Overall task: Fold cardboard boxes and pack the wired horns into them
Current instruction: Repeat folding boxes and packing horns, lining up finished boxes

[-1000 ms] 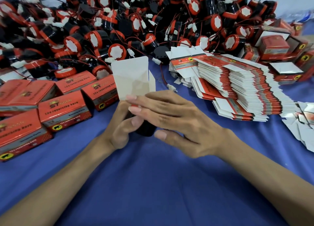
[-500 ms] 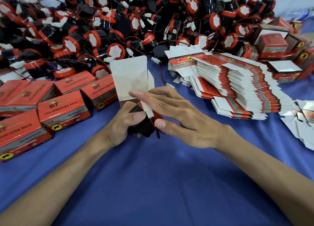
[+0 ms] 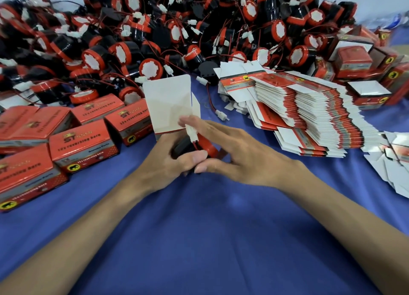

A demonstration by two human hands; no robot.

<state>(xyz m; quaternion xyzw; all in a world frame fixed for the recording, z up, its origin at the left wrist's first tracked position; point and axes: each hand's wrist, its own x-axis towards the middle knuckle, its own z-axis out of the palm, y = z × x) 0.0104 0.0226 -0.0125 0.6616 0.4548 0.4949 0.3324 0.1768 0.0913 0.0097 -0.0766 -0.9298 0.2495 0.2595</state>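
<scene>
left hand [image 3: 168, 161] gripping open box [image 3: 168, 104], horn [image 3: 205, 145] partly in; right hand [image 3: 243, 157] flat-fingered, pressing white connector [image 3: 191, 133]. packed boxes [image 3: 81, 148] left of open box, flat blanks [image 3: 309, 117] right, horn heap [image 3: 177, 29] behind: much left.

L hand [image 3: 163, 161] & R hand [image 3: 243, 159] bare, plain nails; forearms [image 3: 88, 224] bare.
</scene>
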